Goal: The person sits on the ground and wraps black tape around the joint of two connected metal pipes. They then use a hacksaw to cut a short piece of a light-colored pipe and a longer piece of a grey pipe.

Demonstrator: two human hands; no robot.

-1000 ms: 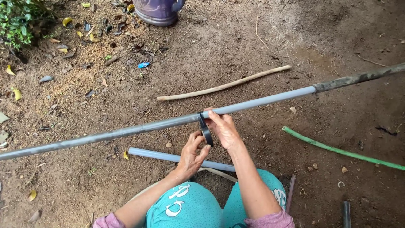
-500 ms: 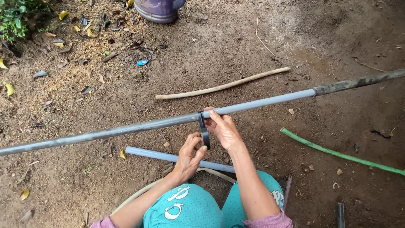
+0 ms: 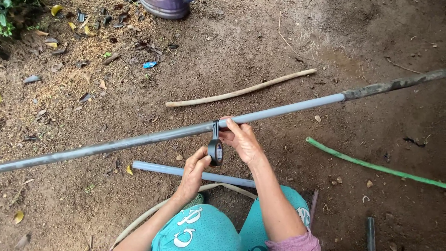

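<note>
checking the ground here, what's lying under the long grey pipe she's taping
Under the long grey pipe lie bare soil and, nearer the person, a short grey pipe. Both hands and the tape roll cover the ground there.

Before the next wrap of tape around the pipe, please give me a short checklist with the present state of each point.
1. Left hand grips the black tape roll: ok.
2. Right hand steadies the long grey pipe beside the tape: ok.
3. Tape strip runs straight up from roll to pipe, taut: ok.
4. Tape end stuck firmly on the pipe: cannot tell, too small.
5. Short grey pipe on the ground lies apart from the hands: ok.
6. Far side of the joint fully covered: cannot tell, hidden.
</note>
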